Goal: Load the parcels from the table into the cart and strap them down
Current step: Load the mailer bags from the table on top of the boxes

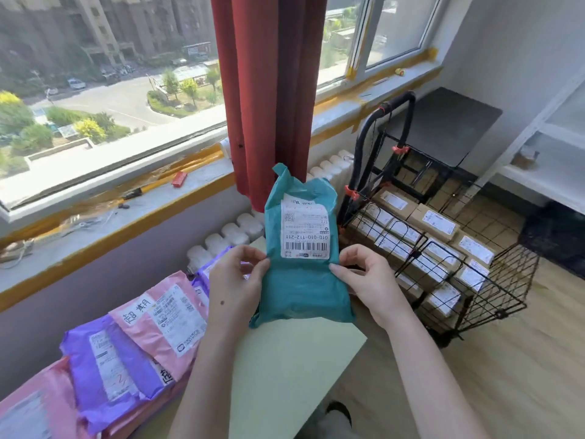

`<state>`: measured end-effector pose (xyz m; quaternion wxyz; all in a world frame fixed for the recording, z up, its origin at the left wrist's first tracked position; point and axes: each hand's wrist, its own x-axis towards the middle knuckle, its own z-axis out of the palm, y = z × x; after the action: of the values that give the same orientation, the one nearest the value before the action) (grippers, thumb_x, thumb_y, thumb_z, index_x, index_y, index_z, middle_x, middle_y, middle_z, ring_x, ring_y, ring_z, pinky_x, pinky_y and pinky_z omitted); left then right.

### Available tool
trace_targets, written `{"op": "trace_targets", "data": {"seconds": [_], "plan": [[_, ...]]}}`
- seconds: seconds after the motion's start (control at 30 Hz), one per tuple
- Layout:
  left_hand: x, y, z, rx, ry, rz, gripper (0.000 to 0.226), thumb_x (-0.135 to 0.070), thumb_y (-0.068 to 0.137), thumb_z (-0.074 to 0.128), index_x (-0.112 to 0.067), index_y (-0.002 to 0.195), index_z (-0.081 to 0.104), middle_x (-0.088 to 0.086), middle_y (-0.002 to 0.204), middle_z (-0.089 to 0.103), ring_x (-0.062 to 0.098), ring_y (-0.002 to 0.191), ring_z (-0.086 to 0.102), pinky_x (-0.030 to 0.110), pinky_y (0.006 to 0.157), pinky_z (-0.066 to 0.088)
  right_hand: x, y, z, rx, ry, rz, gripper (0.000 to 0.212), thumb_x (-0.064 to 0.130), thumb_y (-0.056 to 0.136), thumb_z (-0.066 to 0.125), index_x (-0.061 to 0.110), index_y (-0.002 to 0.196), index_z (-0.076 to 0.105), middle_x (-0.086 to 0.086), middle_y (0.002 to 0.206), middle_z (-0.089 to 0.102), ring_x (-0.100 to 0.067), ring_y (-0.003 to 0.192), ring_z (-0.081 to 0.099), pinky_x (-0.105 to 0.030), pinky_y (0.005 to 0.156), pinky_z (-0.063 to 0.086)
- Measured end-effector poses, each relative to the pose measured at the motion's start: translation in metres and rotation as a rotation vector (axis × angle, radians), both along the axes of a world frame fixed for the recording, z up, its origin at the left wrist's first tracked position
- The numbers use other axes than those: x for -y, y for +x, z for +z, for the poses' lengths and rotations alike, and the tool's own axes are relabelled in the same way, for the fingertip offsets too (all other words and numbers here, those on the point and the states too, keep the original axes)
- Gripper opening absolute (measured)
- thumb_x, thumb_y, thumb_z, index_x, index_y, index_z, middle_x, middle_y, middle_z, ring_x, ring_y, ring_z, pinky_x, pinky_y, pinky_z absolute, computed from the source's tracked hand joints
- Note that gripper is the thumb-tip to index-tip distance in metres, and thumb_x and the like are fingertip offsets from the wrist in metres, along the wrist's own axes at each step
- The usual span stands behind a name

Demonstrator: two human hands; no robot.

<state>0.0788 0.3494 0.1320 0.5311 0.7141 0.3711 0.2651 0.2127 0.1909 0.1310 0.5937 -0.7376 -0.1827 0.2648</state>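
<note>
The left grip [235, 280] and right grip [368, 277] pinch opposite edges of the upright teal parcel [300, 289].

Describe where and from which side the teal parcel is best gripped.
The teal parcel is a soft, flat bag held upright with a crumpled top flap. So probably grip its long side edges at mid-height, one hand from each side, as the left hand and right hand pinch it now.

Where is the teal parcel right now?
Centre of the head view: the teal parcel is held up by the left hand and right hand over the table, left of the cart, below the curtain.
</note>
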Motion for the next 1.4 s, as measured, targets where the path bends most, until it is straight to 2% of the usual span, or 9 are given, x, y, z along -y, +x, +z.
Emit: {"op": "trace_targets", "data": {"seconds": [0.13, 0.23, 0.47, 0.67, 0.97, 1.13, 1.2, 1.3, 1.4], "plan": [[0.022, 0.026, 0.002, -0.007, 0.039, -0.082, 0.018, -0.01, 0.087, 0.066, -0.021, 0.074, 0.059, -0.002, 0.082, 0.067, 0.006, 0.07, 0.063, 0.036, 0.07, 0.052, 0.03, 0.017, 0.0, 0.036, -0.01, -0.076, 0.021, 0.011, 0.086, 0.071, 0.027, 0.075, 0.063, 0.001, 0.091, 0.07, -0.028, 0.094, 0.066, -0.047, 0.084, 0.056], [0.04, 0.047, 0.003, -0.003, 0.028, -0.138, 0.013, -0.013, 0.088, 0.065, -0.02, 0.078, 0.059, -0.003, 0.084, 0.068, 0.012, 0.074, 0.065, 0.041, 0.072, 0.053, 0.053, 0.033, 0.001, 0.053, -0.02, -0.107, 0.024, 0.012, 0.086, 0.071, 0.031, 0.073, 0.063, 0.003, 0.089, 0.069, -0.025, 0.093, 0.065, -0.051, 0.087, 0.054], [0.093, 0.106, 0.005, 0.01, 0.03, -0.244, 0.018, -0.009, 0.089, 0.063, -0.019, 0.075, 0.057, -0.005, 0.074, 0.065, 0.015, 0.068, 0.063, 0.038, 0.064, 0.052, 0.116, 0.075, 0.003, 0.044, 0.019, -0.186, 0.014, 0.009, 0.088, 0.068, 0.018, 0.082, 0.06, -0.005, 0.09, 0.067, -0.021, 0.084, 0.061, -0.046, 0.082, 0.053], [0.159, 0.164, -0.001, -0.016, 0.041, -0.325, 0.016, -0.014, 0.091, 0.062, -0.021, 0.077, 0.056, -0.007, 0.075, 0.064, 0.002, 0.062, 0.058, 0.015, 0.055, 0.04, 0.189, 0.121, 0.006, 0.026, 0.018, -0.236, 0.01, 0.008, 0.088, 0.067, 0.012, 0.084, 0.059, -0.004, 0.091, 0.067, -0.01, 0.081, 0.063, -0.042, 0.08, 0.055], [0.248, 0.25, -0.007, -0.062, -0.049, -0.461, 0.014, -0.015, 0.091, 0.062, -0.021, 0.079, 0.058, -0.002, 0.086, 0.068, 0.021, 0.085, 0.067, 0.046, 0.075, 0.055, 0.292, 0.185, -0.004, -0.008, 0.024, -0.385, 0.007, 0.002, 0.087, 0.067, 0.007, 0.089, 0.063, -0.007, 0.091, 0.067, -0.012, 0.07, 0.061, -0.019, 0.051, 0.048], [0.277, 0.282, -0.016, -0.107, -0.074, -0.531, 0.012, -0.013, 0.092, 0.061, -0.017, 0.081, 0.058, -0.004, 0.082, 0.067, 0.016, 0.079, 0.065, 0.042, 0.076, 0.055, 0.325, 0.206, -0.016, -0.043, 0.027, -0.476, 0.021, 0.003, 0.085, 0.07, 0.016, 0.1, 0.064, -0.004, 0.098, 0.069, -0.018, 0.084, 0.065, -0.034, 0.069, 0.057], [0.283, 0.297, -0.02, -0.111, -0.075, -0.559, 0.013, -0.012, 0.092, 0.061, -0.016, 0.08, 0.058, -0.003, 0.082, 0.067, 0.015, 0.077, 0.064, 0.04, 0.074, 0.055, 0.331, 0.215, -0.021, -0.074, 0.049, -0.529, 0.027, 0.004, 0.084, 0.071, 0.021, 0.103, 0.063, -0.003, 0.099, 0.068, -0.017, 0.083, 0.065, -0.028, 0.065, 0.055], [0.292, 0.324, -0.025, -0.119, -0.108, -0.611, 0.014, -0.011, 0.092, 0.061, -0.016, 0.079, 0.057, -0.004, 0.079, 0.067, 0.008, 0.072, 0.063, 0.032, 0.07, 0.054, 0.337, 0.233, -0.025, -0.086, 0.05, -0.6, 0.02, 0.01, 0.085, 0.072, 0.022, 0.1, 0.065, 0.001, 0.095, 0.068, -0.009, 0.078, 0.065, -0.022, 0.061, 0.052], [0.297, 0.358, -0.032, -0.099, -0.18, -0.686, 0.015, -0.007, 0.092, 0.06, -0.013, 0.078, 0.056, -0.01, 0.07, 0.065, 0.003, 0.067, 0.062, 0.028, 0.066, 0.051, 0.343, 0.259, -0.033, -0.051, 0.001, -0.652, 0.009, 0.016, 0.087, 0.071, 0.022, 0.092, 0.067, 0.004, 0.089, 0.068, -0.011, 0.081, 0.063, -0.033, 0.071, 0.054]]}}
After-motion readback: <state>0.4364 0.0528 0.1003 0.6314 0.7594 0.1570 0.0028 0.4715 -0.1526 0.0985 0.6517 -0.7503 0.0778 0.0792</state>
